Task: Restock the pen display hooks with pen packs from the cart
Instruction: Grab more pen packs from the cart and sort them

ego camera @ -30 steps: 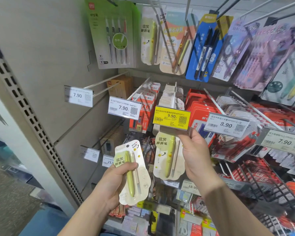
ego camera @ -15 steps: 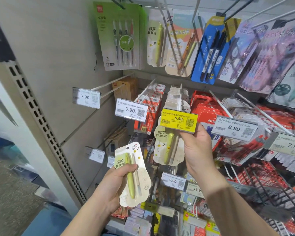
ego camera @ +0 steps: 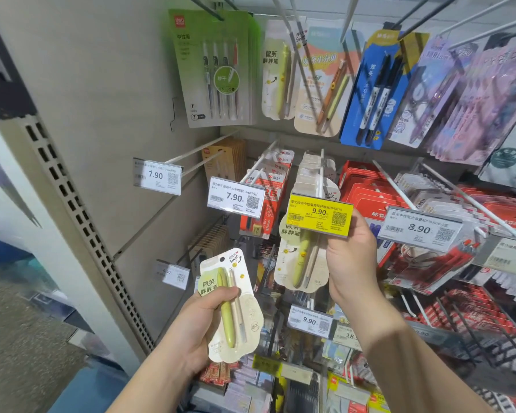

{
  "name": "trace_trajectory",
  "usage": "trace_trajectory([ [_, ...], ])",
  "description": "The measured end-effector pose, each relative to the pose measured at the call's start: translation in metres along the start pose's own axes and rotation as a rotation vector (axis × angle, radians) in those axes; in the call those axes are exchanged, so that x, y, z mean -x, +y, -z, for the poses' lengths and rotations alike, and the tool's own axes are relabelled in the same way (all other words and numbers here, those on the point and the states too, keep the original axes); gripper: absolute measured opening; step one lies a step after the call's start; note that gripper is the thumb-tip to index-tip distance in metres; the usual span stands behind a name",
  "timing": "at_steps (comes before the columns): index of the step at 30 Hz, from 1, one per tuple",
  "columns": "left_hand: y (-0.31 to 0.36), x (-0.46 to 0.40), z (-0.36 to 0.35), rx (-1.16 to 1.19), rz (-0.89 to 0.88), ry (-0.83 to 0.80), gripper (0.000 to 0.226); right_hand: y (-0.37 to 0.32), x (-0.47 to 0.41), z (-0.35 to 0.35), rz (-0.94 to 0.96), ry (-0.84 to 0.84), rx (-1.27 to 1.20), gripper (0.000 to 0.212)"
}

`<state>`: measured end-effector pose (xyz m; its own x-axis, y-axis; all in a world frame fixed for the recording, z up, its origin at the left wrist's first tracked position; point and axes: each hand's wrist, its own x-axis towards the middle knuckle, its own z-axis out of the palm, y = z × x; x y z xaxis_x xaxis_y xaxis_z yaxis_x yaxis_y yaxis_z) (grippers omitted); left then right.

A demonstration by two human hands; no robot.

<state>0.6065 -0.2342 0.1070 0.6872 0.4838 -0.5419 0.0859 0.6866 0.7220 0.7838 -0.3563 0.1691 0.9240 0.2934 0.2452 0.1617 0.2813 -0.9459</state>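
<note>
My left hand (ego camera: 201, 323) grips a cream pen pack with a green pen (ego camera: 236, 305), held upright below and left of the hooks. My right hand (ego camera: 352, 263) holds a second, matching pen pack (ego camera: 298, 263) by its right edge, just under the yellow 9.90 price tag (ego camera: 319, 216). That tag sits at the tip of a white hook (ego camera: 321, 171) carrying several of the same cream packs (ego camera: 313, 177) further back. The top of the right-hand pack is hidden behind the tag.
Neighbouring hooks carry red packs (ego camera: 268, 186) under a 7.90 tag (ego camera: 236, 198) on the left and red packs (ego camera: 367, 192) under an 8.90 tag (ego camera: 420, 229) on the right. Green, blue and purple packs hang above. A beige side panel (ego camera: 102, 99) stands left.
My right hand has raised its pack up to the yellow-tagged hook, so the pack's top is now behind the tag. The left hand has kept its pack still.
</note>
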Motion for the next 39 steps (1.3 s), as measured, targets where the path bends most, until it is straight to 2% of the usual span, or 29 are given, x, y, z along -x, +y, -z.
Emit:
trace_trajectory([
  [11, 0.002, 0.0, 0.003, 0.03, -0.018, 0.001, 0.029, -0.001, -0.009, -0.003, -0.063, -0.009, 0.024, 0.033],
  [19, 0.003, 0.004, 0.004, 0.047, -0.043, -0.011, 0.045, 0.003, -0.029, -0.006, -0.133, 0.011, 0.014, 0.028],
  [27, 0.004, 0.01, 0.002, 0.046, -0.09, -0.054, 0.042, 0.008, -0.04, -0.008, -0.24, 0.057, -0.048, 0.035],
  [36, 0.001, 0.011, -0.001, 0.062, -0.095, -0.061, 0.042, 0.012, -0.026, 0.0, -0.207, -0.001, 0.175, 0.027],
  [39, 0.002, 0.01, -0.005, 0.053, -0.087, -0.081, 0.039, 0.018, -0.018, 0.002, -0.296, -0.002, 0.232, 0.011],
])
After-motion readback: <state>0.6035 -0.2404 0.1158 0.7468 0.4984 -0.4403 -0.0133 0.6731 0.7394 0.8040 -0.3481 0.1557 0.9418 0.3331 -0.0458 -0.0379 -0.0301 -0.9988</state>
